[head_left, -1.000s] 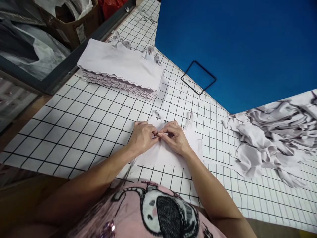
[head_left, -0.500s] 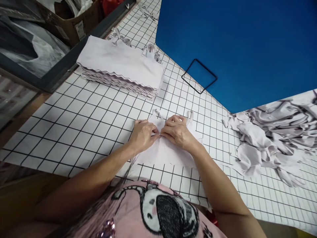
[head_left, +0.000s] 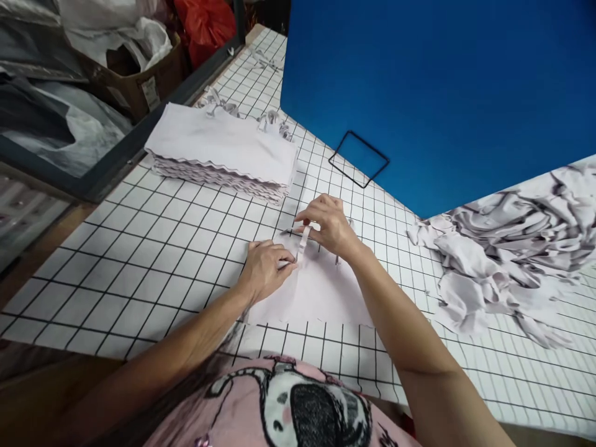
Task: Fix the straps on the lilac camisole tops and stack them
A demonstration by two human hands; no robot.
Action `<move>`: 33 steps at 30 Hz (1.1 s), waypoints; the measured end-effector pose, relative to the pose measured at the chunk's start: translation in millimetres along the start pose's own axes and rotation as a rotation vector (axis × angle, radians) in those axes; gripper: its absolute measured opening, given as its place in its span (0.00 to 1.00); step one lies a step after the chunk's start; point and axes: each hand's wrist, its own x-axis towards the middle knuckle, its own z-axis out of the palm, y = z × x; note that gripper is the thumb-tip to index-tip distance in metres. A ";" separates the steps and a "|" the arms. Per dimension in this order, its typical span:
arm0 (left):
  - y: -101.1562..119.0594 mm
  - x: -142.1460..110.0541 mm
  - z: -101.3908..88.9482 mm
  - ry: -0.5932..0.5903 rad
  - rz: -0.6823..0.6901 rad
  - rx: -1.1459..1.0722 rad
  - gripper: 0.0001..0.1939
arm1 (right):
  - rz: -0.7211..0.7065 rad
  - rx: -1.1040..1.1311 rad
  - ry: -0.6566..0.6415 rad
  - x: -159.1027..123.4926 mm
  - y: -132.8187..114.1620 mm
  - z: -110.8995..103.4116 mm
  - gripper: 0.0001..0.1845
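Observation:
A pale pink camisole (head_left: 321, 298) with thin straps lies spread on the grid-patterned cloth in front of me. My left hand (head_left: 267, 268) rests at its upper left part, thumb and fingertips pinched on the fabric at the foot of one strap. Raised slightly above the top edge, my right hand (head_left: 326, 225) has that strap (head_left: 303, 242) between thumb and fingers. The second strap hangs near the right wrist, partly hidden by it.
A neat stack of similar camisoles (head_left: 223, 146) sits at the back left. Loose pale garments (head_left: 503, 248) are heaped at right. A large blue area (head_left: 433, 99) fills the back right. Beyond the table's left edge stand a cardboard box (head_left: 144, 84) and a red bag (head_left: 205, 31).
My right hand has moved up and away from my left, lifting the strap. The left hand stays on the fabric, slightly lower. The view has shifted a little.

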 end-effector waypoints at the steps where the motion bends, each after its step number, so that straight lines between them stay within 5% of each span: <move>1: -0.3 -0.1 0.1 0.003 0.000 0.001 0.09 | 0.023 0.028 0.062 5.1 4.5 5.7 0.08; 5: -1.7 0.7 0.1 0.006 0.007 -0.004 0.09 | 0.163 0.162 0.146 26.0 19.9 27.0 0.18; 11: 0.4 0.2 -1.0 0.016 0.004 0.013 0.08 | 0.401 0.230 0.013 48.7 30.1 45.2 0.25; 19: -6.1 0.1 3.0 0.153 -0.014 0.136 0.08 | 0.360 0.287 -0.172 47.6 37.7 29.2 0.05; 23: -13.5 -6.6 -9.8 0.214 -0.056 0.236 0.12 | 0.453 0.194 -0.104 -1.4 33.8 -8.7 0.09; 27: -17.4 -36.3 -24.7 0.216 -0.146 0.361 0.20 | 0.826 0.130 0.162 -104.8 11.2 -36.9 0.13; 30: -14.6 -60.9 -27.8 0.113 -0.210 0.417 0.23 | 1.138 0.109 0.204 -174.7 -16.2 -35.5 0.18; 33: -5.6 -71.6 -29.0 0.008 -0.255 0.407 0.19 | 1.207 0.050 0.190 -203.8 -39.9 -20.9 0.21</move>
